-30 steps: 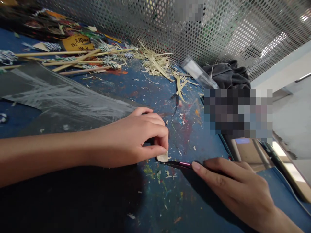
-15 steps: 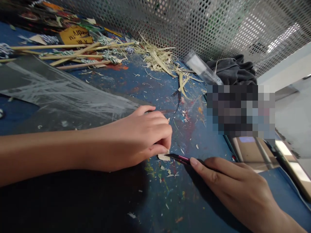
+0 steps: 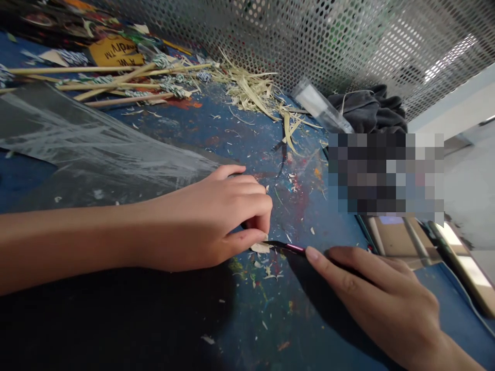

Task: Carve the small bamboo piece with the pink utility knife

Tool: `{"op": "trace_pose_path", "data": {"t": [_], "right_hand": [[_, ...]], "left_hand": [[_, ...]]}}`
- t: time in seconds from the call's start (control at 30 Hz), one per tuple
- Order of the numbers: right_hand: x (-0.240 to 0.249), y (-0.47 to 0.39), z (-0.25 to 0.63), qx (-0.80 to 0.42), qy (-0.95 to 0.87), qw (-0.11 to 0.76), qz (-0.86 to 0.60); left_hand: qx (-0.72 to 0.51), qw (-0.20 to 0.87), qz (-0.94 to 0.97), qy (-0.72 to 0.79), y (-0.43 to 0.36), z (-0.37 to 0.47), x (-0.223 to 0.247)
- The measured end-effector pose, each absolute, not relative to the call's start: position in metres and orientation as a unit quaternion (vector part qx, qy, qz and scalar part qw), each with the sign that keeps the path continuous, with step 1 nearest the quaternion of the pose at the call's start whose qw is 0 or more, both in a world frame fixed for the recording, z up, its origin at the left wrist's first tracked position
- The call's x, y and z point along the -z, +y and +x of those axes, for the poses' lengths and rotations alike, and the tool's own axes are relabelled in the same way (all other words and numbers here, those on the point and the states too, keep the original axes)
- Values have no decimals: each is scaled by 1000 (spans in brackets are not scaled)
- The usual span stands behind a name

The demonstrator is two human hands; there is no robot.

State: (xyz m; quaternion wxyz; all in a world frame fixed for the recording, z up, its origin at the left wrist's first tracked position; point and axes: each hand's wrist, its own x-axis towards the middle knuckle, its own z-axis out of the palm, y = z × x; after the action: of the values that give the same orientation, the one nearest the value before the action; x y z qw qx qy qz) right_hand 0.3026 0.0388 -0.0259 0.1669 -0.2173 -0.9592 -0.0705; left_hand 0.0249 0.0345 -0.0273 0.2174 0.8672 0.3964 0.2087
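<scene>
My left hand (image 3: 235, 216) rests on the blue, paint-stained table (image 3: 278, 319), its thumb and curled fingers pinching a small pale piece (image 3: 261, 248) at the fingertips. Most of that piece's upper part is hidden by the thumb. In my right hand (image 3: 382, 293) is a slim craft knife (image 3: 294, 249) with a dark blade and a pinkish-purple shaft. The blade points left and its tip meets the pale piece beside my left thumb. Small pale shavings (image 3: 270, 273) lie just below.
Behind my left arm lies a scratched dark sheet (image 3: 96, 139). Farther back are thin wooden sticks (image 3: 116, 86) wrapped with string, a heap of pale strips (image 3: 251, 93), a clear plastic sleeve (image 3: 320, 108), dark cloth (image 3: 367, 111) and a perforated metal panel (image 3: 301, 41).
The knife and my right hand have shifted slightly right, with more of the shaft tilted flat. My left hand stays almost in place, and the whole view has moved slightly.
</scene>
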Motion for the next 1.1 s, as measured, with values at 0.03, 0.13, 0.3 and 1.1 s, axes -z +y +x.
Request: {"op": "trace_pose_path", "data": {"t": [0.03, 0.13, 0.3, 1.1], "right_hand": [[27, 38, 305, 76, -961, 155, -216], [31, 37, 312, 76, -968, 122, -206], [30, 34, 314, 49, -974, 119, -186], [21, 54, 308, -99, -844, 326, -413]], "left_hand": [[-210, 224, 863, 400, 35, 25, 27], [-212, 234, 860, 402, 36, 24, 28], [-213, 207, 875, 383, 34, 23, 29], [-247, 185, 862, 402, 37, 21, 26]]}}
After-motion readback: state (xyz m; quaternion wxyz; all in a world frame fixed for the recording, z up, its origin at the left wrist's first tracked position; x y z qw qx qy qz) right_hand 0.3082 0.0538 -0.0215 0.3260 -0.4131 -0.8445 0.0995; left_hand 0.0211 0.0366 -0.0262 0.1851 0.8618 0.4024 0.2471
